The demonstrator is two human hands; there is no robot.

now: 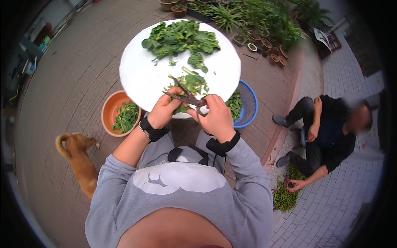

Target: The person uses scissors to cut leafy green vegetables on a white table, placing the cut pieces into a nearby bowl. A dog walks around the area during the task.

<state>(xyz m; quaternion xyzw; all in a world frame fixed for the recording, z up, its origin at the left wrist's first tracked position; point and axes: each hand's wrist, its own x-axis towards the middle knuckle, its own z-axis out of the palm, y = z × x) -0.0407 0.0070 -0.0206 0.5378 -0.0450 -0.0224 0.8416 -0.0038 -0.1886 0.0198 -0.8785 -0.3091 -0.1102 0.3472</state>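
My right hand (217, 114) grips a pair of dark, worn scissors (189, 97) by the handles, with the blades spread and pointing left. Between the fingers of my left hand (167, 107) is a green leafy stem (181, 107), partly hidden by the hand and the blades. Both hands are over the near edge of a round white table (139, 77). Cut leaves and stem bits (194, 81) lie just beyond the scissors. A large heap of leafy greens (183, 40) covers the table's far side.
An orange basin (107, 110) with greens stands left of the table, a blue plastic basket (250, 104) with greens to the right. A brown dog (82, 161) is at left. A seated person (322, 133) on the right reaches over a pile of green peppers or beans (285, 198). Potted plants (254, 18) line the back.
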